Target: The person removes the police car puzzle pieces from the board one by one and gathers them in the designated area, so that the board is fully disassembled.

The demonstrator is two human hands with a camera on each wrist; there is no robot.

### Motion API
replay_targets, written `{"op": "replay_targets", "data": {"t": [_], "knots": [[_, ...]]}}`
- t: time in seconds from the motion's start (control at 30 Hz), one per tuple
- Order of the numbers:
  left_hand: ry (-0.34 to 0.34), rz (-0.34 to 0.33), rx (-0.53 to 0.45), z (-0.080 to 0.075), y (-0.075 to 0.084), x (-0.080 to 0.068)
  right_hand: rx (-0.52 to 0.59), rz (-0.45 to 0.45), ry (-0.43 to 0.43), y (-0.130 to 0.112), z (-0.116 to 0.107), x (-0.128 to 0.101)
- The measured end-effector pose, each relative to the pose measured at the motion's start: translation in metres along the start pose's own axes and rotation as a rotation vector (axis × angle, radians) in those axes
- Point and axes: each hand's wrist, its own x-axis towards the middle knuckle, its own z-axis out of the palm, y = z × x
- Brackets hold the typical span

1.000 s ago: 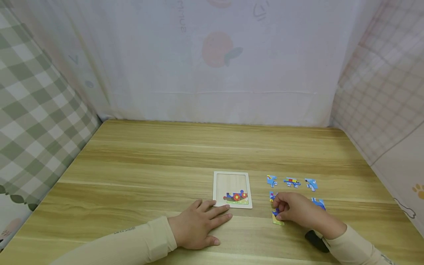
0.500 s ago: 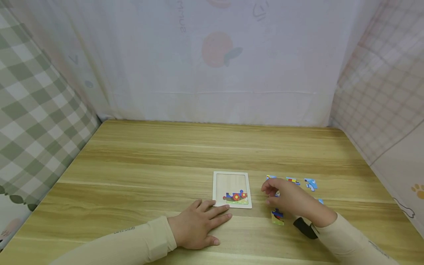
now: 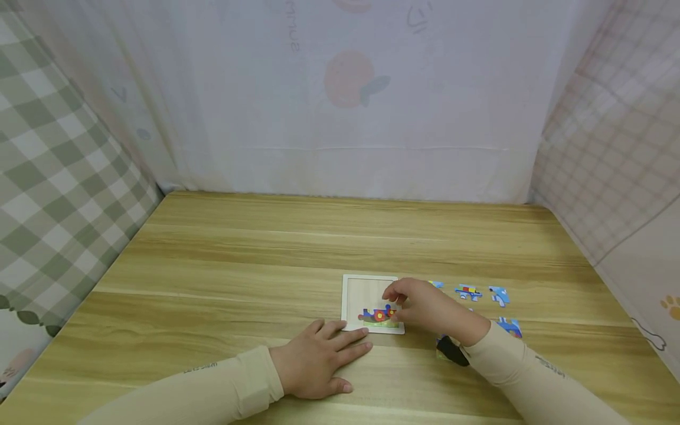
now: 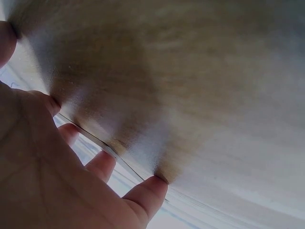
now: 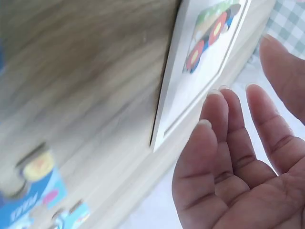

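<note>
A shallow white-edged puzzle frame (image 3: 344, 298) lies on the table, with joined puzzle pieces (image 3: 379, 316) in its lower right showing red wheels and green ground. My left hand (image 3: 319, 360) lies spread, palm down, its fingertips on the frame's lower edge and the wood beside it. Above the frame's right side hovers my right hand (image 3: 427, 307); the right wrist view shows its fingers (image 5: 217, 114) loosely bent and thumb apart, nothing between them. Loose puzzle pieces (image 3: 468, 292) lie to the right, some partly hidden by the right hand and wrist.
A blue corner piece (image 3: 499, 296) and another blue piece (image 3: 511, 327) lie right of the right forearm. A black wrist-worn device (image 3: 453, 351) partly covers a piece near the table front. Cloth walls (image 3: 350, 171) enclose the table's back and sides.
My right hand has moved left from the loose pieces to the frame's right side, and its fingers have loosened. The left hand and the joined pieces look unchanged.
</note>
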Motion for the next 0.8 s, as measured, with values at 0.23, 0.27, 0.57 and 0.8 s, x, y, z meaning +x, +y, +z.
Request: {"op": "replay_targets", "data": {"t": [0.23,0.27,0.57,0.8], "knots": [[0.014,0.001,0.012,-0.001,0.001,0.000,-0.044,-0.026,-0.036,-0.008,0.011,0.012],[0.015,0.001,0.014,-0.001,0.001,0.000,-0.050,-0.027,-0.040,-0.009,0.013,0.014],[0.012,0.007,0.023,0.000,0.000,0.000,-0.091,-0.073,-0.048,-0.016,0.024,0.019],[-0.002,0.004,0.010,0.000,0.000,0.000,-0.113,-0.067,-0.049,-0.017,0.028,0.022]]}}
